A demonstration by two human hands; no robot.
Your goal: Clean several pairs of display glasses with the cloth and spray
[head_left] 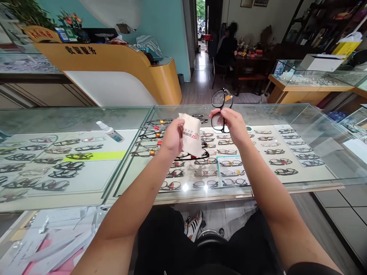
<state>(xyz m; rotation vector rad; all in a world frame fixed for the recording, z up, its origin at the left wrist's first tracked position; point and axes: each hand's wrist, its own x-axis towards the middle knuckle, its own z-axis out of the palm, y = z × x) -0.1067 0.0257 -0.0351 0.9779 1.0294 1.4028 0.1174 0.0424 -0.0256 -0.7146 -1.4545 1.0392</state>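
Note:
In the head view my left hand (172, 138) pinches a whitish cleaning cloth (191, 139) with red print, which hangs down over the glass counter. My right hand (233, 123) grips black-framed eyeglasses (218, 100) at the middle of the frame. The glasses are turned on end, one lens above the fingers and one below, with a small orange mark near the upper lens. Cloth and glasses are apart, both held above the counter top. A white spray bottle (110, 131) lies tilted on the glass to the left of my left hand.
The glass display counter (126, 183) spans the view, with rows of eyeglasses (229, 163) inside. Papers (54, 236) fill an open space at lower left. Beyond stand an orange-and-white cashier desk (114, 57), another display case (312, 82) and a seated person (226, 47).

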